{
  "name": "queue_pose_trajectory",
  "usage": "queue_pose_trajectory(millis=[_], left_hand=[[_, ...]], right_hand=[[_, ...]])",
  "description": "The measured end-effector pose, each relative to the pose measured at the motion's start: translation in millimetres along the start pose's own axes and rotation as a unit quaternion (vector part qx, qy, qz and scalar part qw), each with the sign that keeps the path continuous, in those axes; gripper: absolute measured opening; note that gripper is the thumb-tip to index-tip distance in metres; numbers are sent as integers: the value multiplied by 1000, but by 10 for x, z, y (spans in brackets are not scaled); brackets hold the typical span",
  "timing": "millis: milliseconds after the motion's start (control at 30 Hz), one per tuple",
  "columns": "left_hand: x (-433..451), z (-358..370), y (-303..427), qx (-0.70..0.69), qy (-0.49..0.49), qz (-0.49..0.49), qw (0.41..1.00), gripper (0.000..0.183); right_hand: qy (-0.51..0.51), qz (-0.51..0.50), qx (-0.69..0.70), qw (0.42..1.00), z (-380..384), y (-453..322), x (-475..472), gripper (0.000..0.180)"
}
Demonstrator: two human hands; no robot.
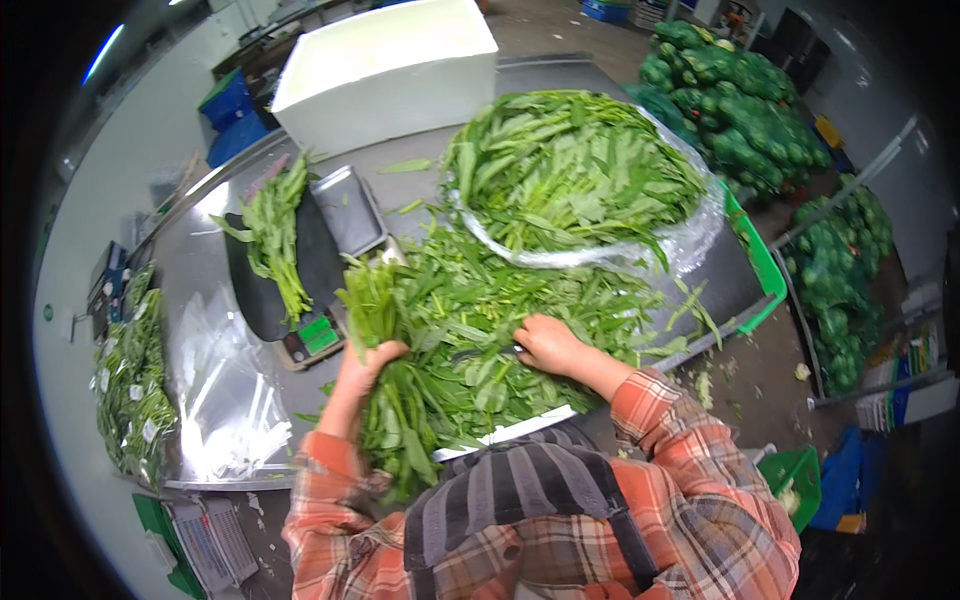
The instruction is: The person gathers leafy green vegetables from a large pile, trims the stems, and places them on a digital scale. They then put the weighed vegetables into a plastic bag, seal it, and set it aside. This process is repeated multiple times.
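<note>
My left hand [369, 364] is closed around a bunch of leafy greens [375, 304], cut stems upward and leaves hanging down toward my apron. My right hand [551, 343] grips what looks like a knife [480, 352], its dark blade pointing left over a loose heap of greens [495, 292]. Leaves partly cover the blade. Beyond the heap, a large mound of greens [577, 172] sits in clear plastic wrapping [525, 259]. To the left, another bunch [277, 232] lies in the black pan [322, 259] of a digital scale [311, 337].
A white foam box [390, 97] stands at the table's back, near a small metal tray [349, 210]. Clear plastic bags [221, 397] and bagged greens [135, 382] lie left. A green crate [757, 262] borders the right side; net sacks of vegetables [735, 105] are piled beyond.
</note>
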State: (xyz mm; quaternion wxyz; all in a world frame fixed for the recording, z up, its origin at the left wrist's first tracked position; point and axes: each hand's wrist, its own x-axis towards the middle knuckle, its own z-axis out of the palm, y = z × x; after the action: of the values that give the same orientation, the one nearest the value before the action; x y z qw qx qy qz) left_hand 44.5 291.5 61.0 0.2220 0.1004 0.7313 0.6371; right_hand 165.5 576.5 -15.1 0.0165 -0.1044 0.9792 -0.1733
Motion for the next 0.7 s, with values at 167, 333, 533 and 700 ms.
queue_pose_trajectory(millis=[167, 333, 533, 700], left_hand=[[98, 72, -107, -50, -32, -67, 996, 33], [207, 240, -222, 91, -23, -23, 995, 34], [233, 455, -150, 275, -22, 30, 961, 33], [99, 483, 36, 196, -63, 7, 979, 34]], right_hand=[[-82, 165, 286, 940, -533, -102, -132, 30], [173, 12, 133, 976, -614, -455, -4, 21], [274, -103, 22, 956, -433, -655, 581, 14], [235, -87, 33, 967, -291, -342, 606, 13]])
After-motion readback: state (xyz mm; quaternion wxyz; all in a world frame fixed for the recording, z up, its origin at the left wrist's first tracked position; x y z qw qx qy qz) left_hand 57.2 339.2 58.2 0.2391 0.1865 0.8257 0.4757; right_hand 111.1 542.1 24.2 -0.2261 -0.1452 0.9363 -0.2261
